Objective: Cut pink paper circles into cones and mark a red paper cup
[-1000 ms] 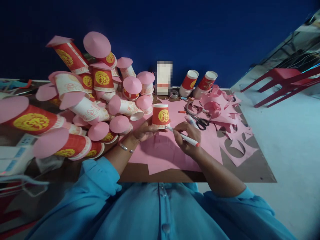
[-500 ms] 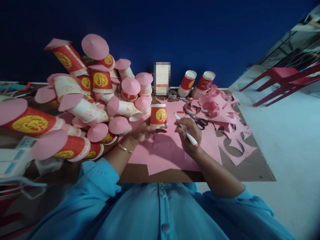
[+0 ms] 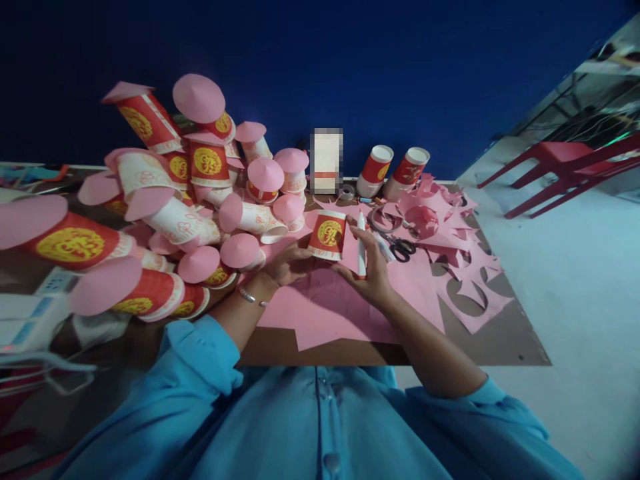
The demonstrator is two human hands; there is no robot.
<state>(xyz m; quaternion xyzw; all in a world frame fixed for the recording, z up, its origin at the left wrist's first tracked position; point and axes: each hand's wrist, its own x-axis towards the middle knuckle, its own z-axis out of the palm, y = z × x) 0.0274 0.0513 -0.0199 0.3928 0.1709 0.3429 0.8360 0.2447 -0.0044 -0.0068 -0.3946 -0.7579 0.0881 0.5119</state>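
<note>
two hands [image 3: 330,263], one cup [image 3: 327,235], one marker [image 3: 361,244]

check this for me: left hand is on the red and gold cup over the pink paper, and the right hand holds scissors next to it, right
Not quite. In the head view the right hand holds a white marker, not scissors; the scissors lie on the pink paper nearby. The left hand is indeed on the red and gold cup.
</note>
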